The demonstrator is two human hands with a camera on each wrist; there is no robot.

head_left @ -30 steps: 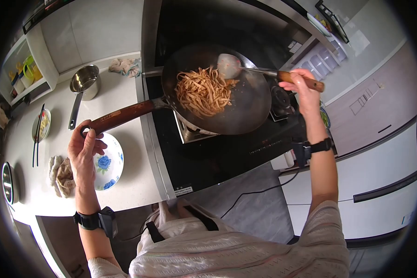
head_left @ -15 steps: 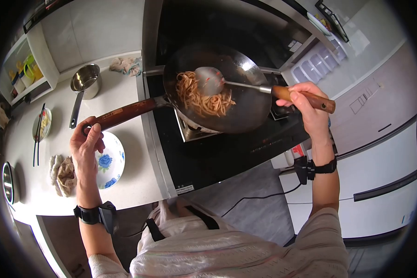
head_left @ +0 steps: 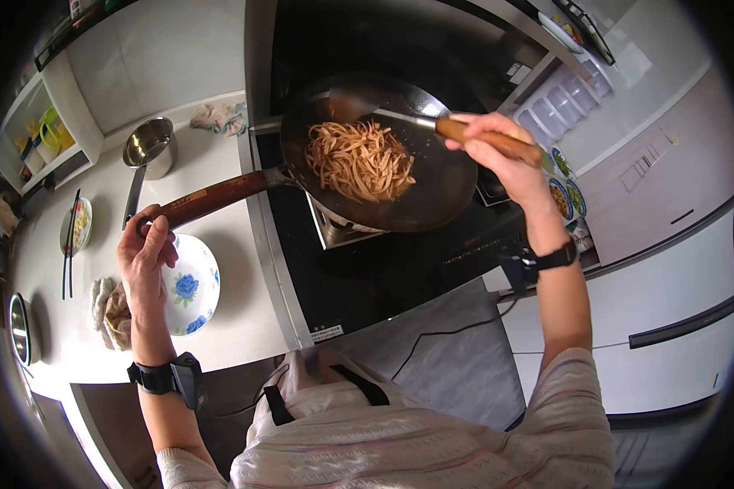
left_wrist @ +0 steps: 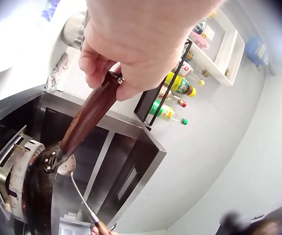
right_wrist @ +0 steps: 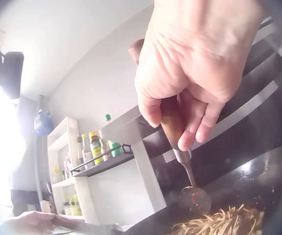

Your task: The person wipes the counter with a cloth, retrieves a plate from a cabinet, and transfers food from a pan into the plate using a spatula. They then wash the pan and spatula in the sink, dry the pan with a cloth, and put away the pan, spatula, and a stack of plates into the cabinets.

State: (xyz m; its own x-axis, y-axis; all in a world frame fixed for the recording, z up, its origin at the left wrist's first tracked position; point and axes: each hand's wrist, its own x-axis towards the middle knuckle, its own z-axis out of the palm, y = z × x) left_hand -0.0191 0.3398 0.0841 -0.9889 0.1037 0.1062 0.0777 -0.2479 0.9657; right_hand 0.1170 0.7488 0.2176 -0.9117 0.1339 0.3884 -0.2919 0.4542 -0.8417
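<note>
Your right hand (head_left: 501, 154) grips the wooden-handled ladle (head_left: 485, 140) above the noodles (head_left: 359, 161) in the wok (head_left: 440, 196); sweep low while your left hand (head_left: 145, 259) steadies the wok handle (head_left: 212, 200).

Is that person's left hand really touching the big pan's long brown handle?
Touching. The left wrist view shows it: the left hand pinches the end of the brown handle between thumb and fingers.

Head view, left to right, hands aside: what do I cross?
Dark-rimmed bowl → food bowl with chopsticks across it → saucepan → flower-patterned plate → wok with strips of food inside → small dishes of food.
</note>
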